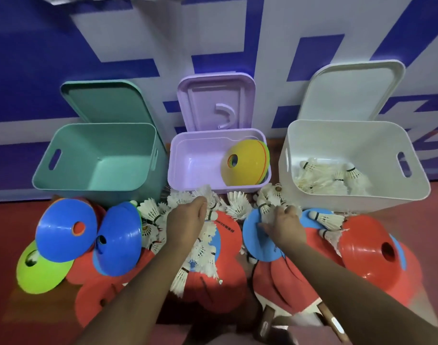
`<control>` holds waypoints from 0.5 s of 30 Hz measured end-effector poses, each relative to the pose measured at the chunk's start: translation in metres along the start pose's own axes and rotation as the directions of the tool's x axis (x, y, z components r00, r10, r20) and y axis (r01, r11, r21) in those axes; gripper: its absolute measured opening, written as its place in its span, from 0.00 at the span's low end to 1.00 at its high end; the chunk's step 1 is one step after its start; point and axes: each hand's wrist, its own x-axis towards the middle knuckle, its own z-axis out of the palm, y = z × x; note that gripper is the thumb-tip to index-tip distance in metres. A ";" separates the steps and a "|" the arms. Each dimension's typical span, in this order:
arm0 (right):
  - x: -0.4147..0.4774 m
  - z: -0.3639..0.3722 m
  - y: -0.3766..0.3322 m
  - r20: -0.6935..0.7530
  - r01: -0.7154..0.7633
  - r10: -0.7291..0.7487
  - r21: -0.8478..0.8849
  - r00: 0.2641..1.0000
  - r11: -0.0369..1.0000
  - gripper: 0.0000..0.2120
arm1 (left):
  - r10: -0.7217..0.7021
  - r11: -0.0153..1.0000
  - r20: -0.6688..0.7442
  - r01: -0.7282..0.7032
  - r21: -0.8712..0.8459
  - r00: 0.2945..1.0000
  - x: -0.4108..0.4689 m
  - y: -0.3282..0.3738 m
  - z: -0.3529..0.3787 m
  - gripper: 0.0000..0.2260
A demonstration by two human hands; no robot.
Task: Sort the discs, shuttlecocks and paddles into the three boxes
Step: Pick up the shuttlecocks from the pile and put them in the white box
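Left hand [185, 220] pinches a white shuttlecock [203, 192], right hand [286, 226] is curled round a second shuttlecock [264, 207], both over the pile of red paddles [228, 245] and blue discs [66, 232] on the floor [431, 232]. Behind, along the wall [138, 46]: teal box [71, 145], purple box [195, 155] with stacked discs [247, 160], white box [337, 140] with more shuttlecocks [337, 180].

Nothing here can be properly read. The wall banner [113, 46] carries huge blue-and-white strokes that look like parts of big characters, but they run off the edges and I can't make out a single one. A short line of dark small print sits near the rim of the red paddle [229, 235], another scrap of print sits on the blue paddle [257, 245], and there are pale labels on two paddle handles [265, 328] down at the bottom, all too small or blurred to tell a letter.
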 end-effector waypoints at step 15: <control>-0.052 -0.094 -0.071 -0.140 0.280 -0.244 0.565 0.960 0.776 0.18 | 0.089 0.660 0.447 0.283 -0.696 0.890 0.014 -0.008 -0.044 0.04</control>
